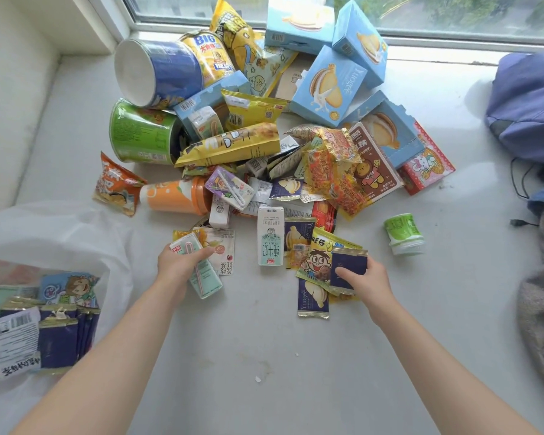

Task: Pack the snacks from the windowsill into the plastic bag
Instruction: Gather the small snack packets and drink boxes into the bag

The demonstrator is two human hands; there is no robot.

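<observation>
Clearing the near edge of the heap is judged to be the step in hand, with most of the packing not yet done. The white windowsill point(264, 356) is covered across its middle and far side by the pile of snacks point(264, 136): canisters, pale blue biscuit boxes, yellow pouches and loose sachets, heaped towards the window. The plastic bag point(60, 233) is seen at the lower left, lying apart from the heap. A batch of dark blue packets and a few others is already held inside it.

Both bare forearms are stretched forward from the bottom of the view and spread apart, each reaching the nearest fringe of the heap. The left hand point(178, 265) is curled palm-down round a mint-green drink carton point(206, 279) with a striped straw on its face. The carton is tilted, and whether it is lifted off the sill cannot be told. The right hand point(366, 282) is closed on a dark blue packet point(349, 265), with the thumb laid on its face, over other sachets lying there.

For the next move, it is judged that both items must be carried leftward to the bag's mouth and dropped in. The longer way, across the body, would fall to the right arm, and the mouth may need to be held open, since the film looks limp.
</observation>
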